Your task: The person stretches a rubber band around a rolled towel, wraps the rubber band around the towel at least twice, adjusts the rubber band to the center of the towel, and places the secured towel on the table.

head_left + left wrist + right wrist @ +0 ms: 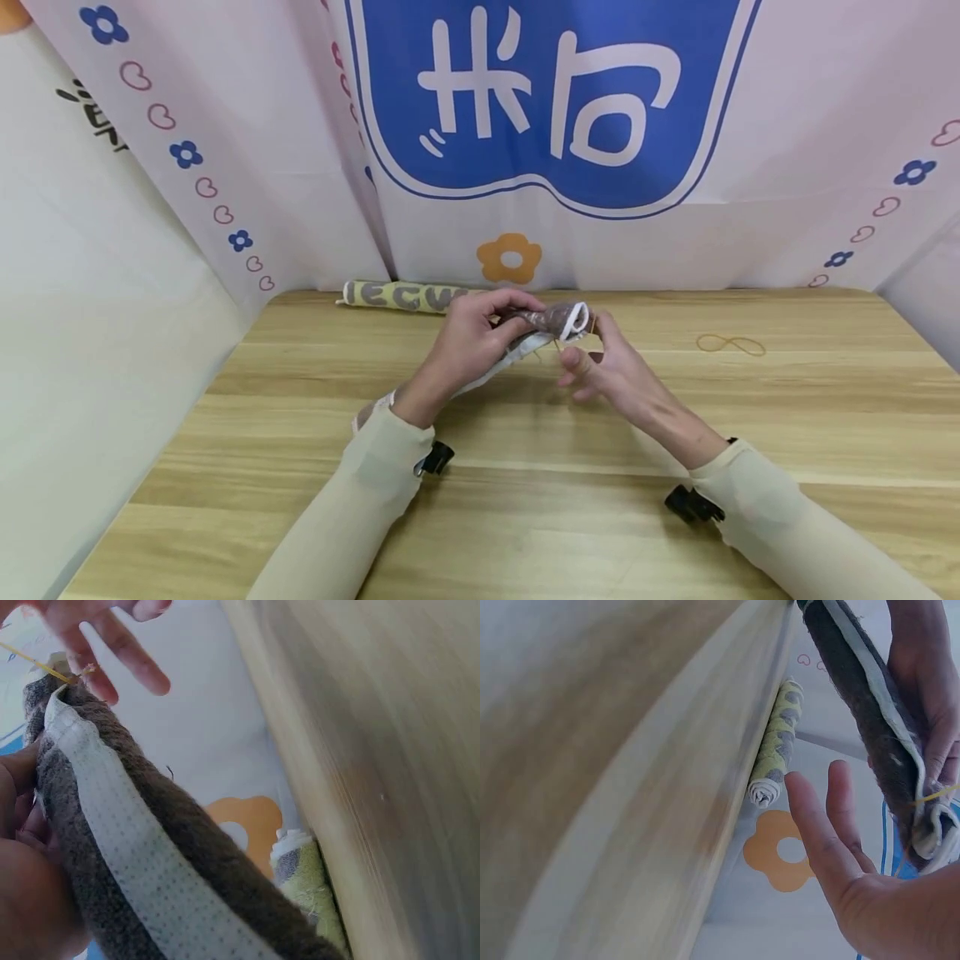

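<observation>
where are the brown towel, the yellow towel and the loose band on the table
Brown towel [184,825]: left wrist view, on the dark side of its roll.
Yellow towel [405,297]: head view, on the middle of its visible side.
Loose band [727,341]: head view, near where its strands cross.

Brown towel [210,840], white border [142,847]
</observation>
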The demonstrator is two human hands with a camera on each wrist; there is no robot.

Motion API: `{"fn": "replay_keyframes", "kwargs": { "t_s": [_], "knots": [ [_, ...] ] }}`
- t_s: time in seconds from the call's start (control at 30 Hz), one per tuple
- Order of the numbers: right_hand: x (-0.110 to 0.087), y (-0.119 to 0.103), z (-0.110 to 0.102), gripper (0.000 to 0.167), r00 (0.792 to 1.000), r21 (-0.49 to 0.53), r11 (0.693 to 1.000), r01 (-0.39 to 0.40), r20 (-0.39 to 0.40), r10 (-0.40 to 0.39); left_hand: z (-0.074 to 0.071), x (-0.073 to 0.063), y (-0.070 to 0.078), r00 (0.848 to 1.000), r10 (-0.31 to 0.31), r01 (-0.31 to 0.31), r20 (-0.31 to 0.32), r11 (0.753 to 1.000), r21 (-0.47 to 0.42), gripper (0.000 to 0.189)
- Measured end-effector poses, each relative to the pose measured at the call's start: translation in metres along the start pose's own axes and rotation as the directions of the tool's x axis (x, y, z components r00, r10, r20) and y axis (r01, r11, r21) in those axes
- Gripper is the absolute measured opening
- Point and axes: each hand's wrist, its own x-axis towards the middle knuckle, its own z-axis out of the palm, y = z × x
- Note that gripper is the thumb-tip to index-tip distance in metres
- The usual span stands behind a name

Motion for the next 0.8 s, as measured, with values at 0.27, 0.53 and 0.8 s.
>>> {"fn": "replay_keyframes", "kwargs": {
  "t_s": [0.27, 0.53, 0.8],
  "knots": [
    [0.001, -0.003, -0.008, 0.124, 0.999, -0.032, 0.999, -0.034, 0.011, 0.034, 0.002, -0.001, 0.002, 0.974, 0.206, -0.222, 0.093, 0.951, 0.215, 0.015],
    [0.005, -0.005, -0.013, 0.108, 0.999, -0.175, 0.984, -0.018, -0.036, 0.012, 0.008, -0.002, 0.002, 0.951, 0.268, -0.306, 0.157, 0.892, 0.333, 0.014],
    [0.01, -0.005, -0.012, 0.096, 0.998, -0.364, 0.931, -0.014, -0.066, -0.011, 0.014, -0.006, 0.001, 0.944, 0.286, -0.327, 0.164, 0.876, 0.355, 0.023]
  ]
}}
